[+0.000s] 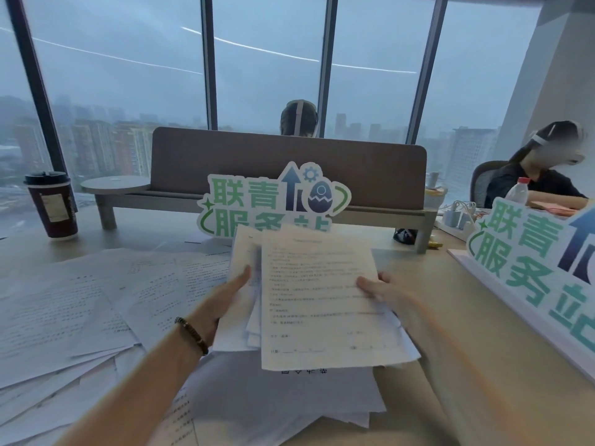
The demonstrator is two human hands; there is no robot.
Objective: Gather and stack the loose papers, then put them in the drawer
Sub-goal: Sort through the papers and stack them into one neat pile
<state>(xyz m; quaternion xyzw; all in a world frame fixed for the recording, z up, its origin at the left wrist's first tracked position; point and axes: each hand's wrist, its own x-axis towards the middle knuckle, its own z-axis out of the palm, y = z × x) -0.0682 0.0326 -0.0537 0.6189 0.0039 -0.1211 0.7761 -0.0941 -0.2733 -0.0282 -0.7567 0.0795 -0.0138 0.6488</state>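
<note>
My left hand [222, 300] and right hand [389, 294] both pinch the gathered sheets [317, 297] between them, thumbs on top, the sheets' long axis running away from me and the edges still uneven. The remaining loose papers [96, 304] lie scattered on the counter [428, 375] to my left, nearer my left hand; more lie beneath. Right of my hands the counter is bare up to a sign [531, 272]. I see no drawer.

Probably a high-rise office: desk divider [289, 169], window wall [267, 59] over city towers, seated coworker [534, 178].
</note>
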